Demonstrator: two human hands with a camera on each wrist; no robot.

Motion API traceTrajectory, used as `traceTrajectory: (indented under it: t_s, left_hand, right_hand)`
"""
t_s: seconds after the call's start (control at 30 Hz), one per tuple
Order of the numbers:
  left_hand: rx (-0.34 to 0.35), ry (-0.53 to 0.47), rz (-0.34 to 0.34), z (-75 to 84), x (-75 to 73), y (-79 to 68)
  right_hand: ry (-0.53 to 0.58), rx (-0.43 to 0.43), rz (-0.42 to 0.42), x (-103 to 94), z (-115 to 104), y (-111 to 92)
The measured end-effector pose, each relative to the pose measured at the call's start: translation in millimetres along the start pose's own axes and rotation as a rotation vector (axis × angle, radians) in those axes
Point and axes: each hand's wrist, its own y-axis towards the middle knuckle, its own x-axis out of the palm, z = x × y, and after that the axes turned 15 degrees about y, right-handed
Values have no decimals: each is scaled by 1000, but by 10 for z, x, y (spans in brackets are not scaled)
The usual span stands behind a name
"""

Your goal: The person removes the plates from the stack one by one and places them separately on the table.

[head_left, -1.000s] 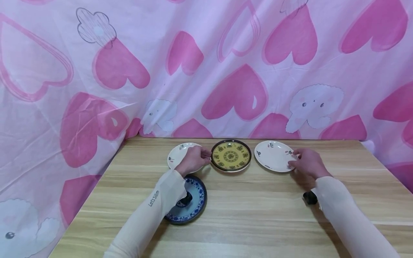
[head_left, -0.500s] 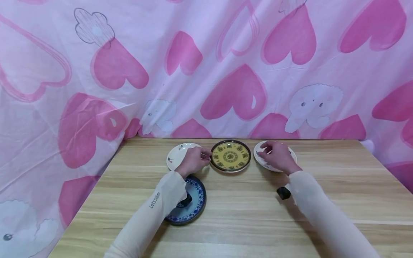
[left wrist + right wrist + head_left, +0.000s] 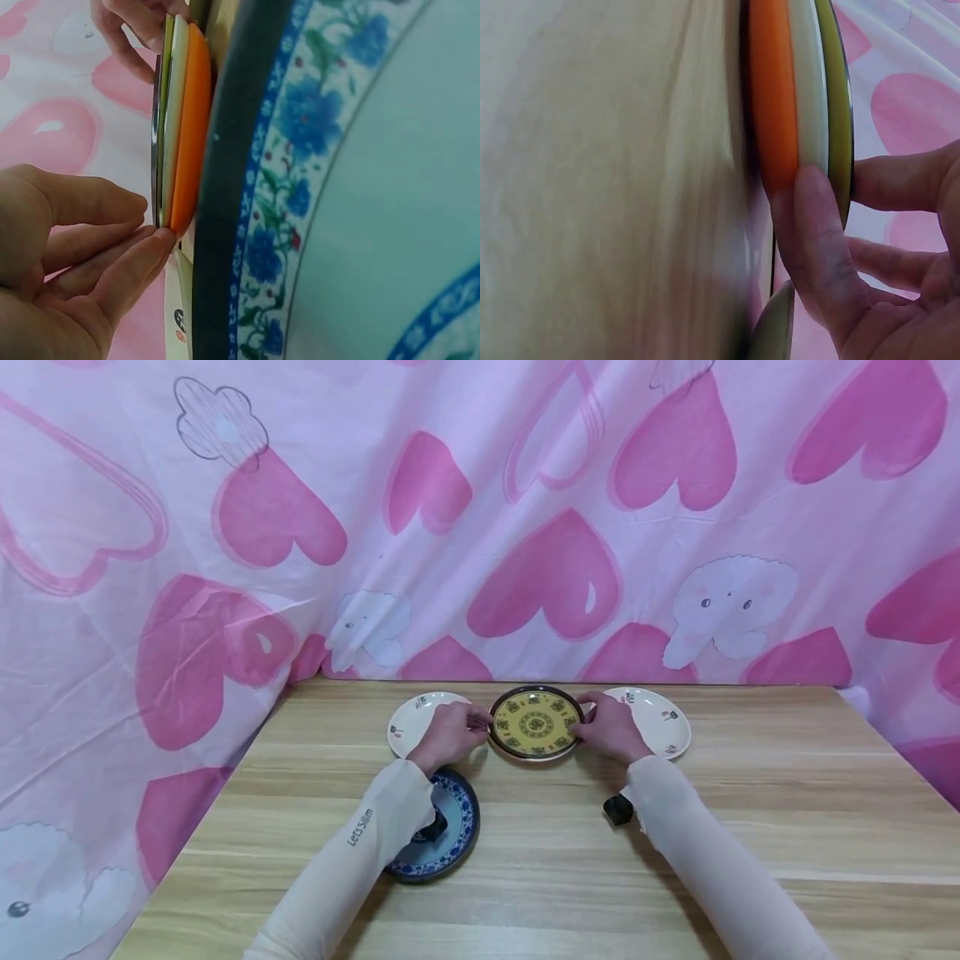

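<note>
A stack of plates (image 3: 536,723) sits at the back middle of the table, its top plate yellow with a dark rim. From the side, the left wrist view shows a cream plate (image 3: 176,112) and an orange plate (image 3: 193,127) beneath it. My left hand (image 3: 452,732) pinches the stack's left edge between thumb and fingers. At the right edge, my right hand (image 3: 611,728) pinches the same stack, its thumb (image 3: 819,206) against the side of the plates. Each hand partly covers a white plate behind it.
White plates with small dark and red motifs lie either side of the stack, a left one (image 3: 408,727) and a right one (image 3: 662,722). A blue-and-white plate (image 3: 461,827) lies under my left forearm. A pink heart-print cloth (image 3: 555,585) hangs along the table's (image 3: 555,877) back edge.
My right hand has left the right white plate's far rim, moved left over that plate and taken hold of the stack's right edge. My left hand has stayed at the stack's left edge.
</note>
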Motion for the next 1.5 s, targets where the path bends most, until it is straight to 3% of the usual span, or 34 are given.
traceTrajectory:
  t_s: [0.27, 0.7, 0.97, 1.23, 1.5]
  left_hand:
    - [-68, -34, -2, 21, -2, 13]
    - [-89, -71, -20, 30, 26, 26]
    - [-73, 60, -29, 92, -22, 30]
    - [-66, 234, -34, 226, -17, 85]
    - [-100, 218, -12, 266, 92, 126]
  right_hand:
    - [52, 5, 11, 43, -21, -21]
    - [-66, -62, 56, -28, -14, -97]
    - [145, 24, 34, -67, -15, -126]
    - [175, 28, 28, -80, -4, -126]
    - [249, 42, 48, -119, 39, -168]
